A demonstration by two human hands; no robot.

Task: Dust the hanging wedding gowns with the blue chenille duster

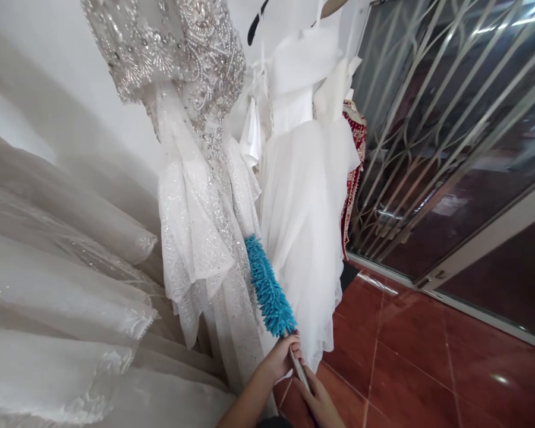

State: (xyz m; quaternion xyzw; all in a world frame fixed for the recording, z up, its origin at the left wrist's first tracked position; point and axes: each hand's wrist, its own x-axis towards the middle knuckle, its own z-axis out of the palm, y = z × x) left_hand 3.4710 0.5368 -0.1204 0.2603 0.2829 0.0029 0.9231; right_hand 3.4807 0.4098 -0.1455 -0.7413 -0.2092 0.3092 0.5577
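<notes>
A duster point(270, 291) with a blue, shaggy microfibre head and a metallic handle points up and away from me. My left hand point(283, 355) is wrapped round the handle just below the blue head. Lower down, my right hand point(315, 399) also grips the handle, near the bottom of the view. The duster's head lies against or just in front of a sparkly beaded white dress point(196, 214); I cannot tell if it touches. Right beside it hangs a plain white dress point(301, 184) with a full tulle skirt.
Layered white tulle with lace edging point(62, 297) fills the left side. A red and gold beaded garment point(354, 154) hangs behind the white dresses. To the right stands a glass door with a metal grille point(410, 119), above a red tiled floor point(410, 356).
</notes>
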